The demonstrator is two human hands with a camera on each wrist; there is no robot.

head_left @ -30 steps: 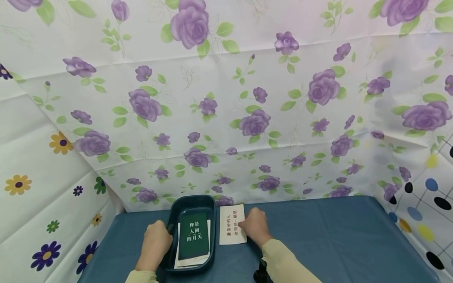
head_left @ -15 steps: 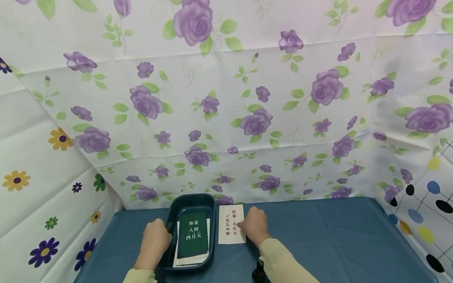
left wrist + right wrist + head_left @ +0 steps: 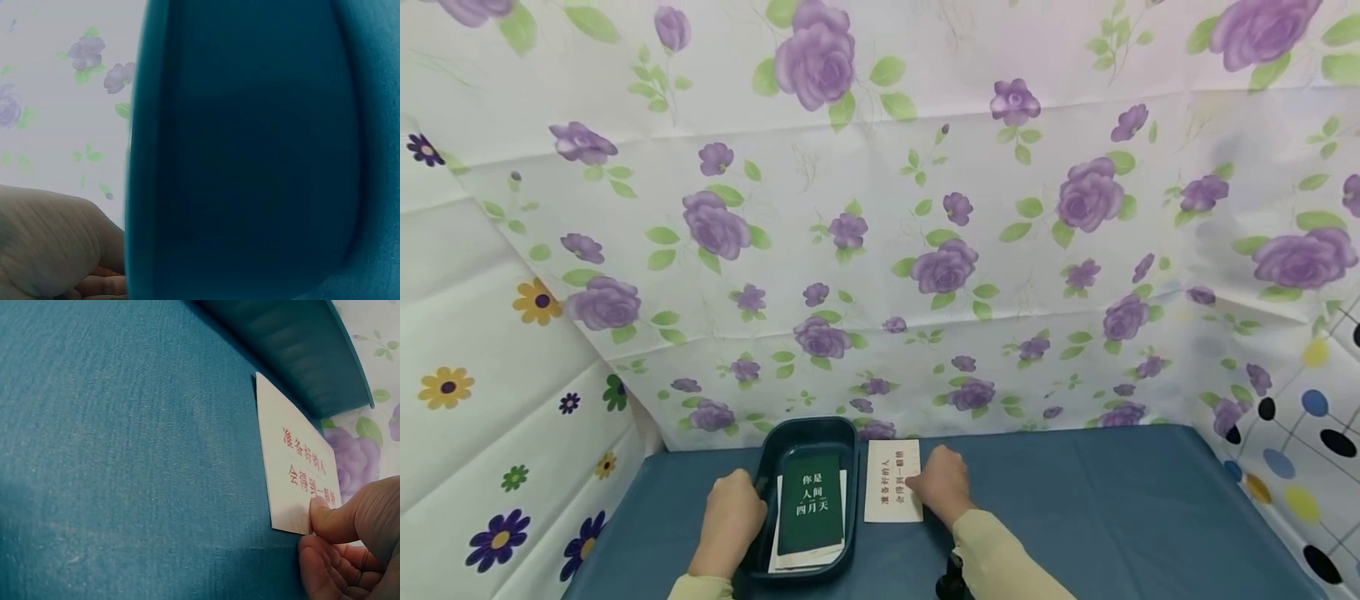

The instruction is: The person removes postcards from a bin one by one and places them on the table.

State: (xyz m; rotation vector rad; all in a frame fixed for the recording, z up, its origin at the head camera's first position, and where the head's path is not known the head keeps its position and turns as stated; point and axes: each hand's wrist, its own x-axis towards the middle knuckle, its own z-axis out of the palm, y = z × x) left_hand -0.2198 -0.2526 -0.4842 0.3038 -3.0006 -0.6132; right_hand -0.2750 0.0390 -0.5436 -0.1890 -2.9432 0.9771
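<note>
A dark blue plastic tray (image 3: pixel 853 471) stands on the blue tabletop. My left hand (image 3: pixel 732 512) grips its left rim; in the left wrist view the tray's outer wall (image 3: pixel 256 156) hides part of the fingers. Inside the tray lies a green card (image 3: pixel 808 529) with white characters, over paler cards (image 3: pixel 775 554). To the right of the tray is a cream card (image 3: pixel 880 500) with red characters. My right hand (image 3: pixel 946 485) pinches its right edge, the thumb on top and the other fingers curled below, as the right wrist view shows. The card appears to rest on or just above the tabletop.
Blue cloth covers the tabletop (image 3: pixel 1075 508). A white sheet with purple flowers (image 3: pixel 865 208) hangs behind it, and patterned sheets close off the left and right sides. Below my right wrist sits a small black object (image 3: pixel 951 582), partly hidden by the sleeve.
</note>
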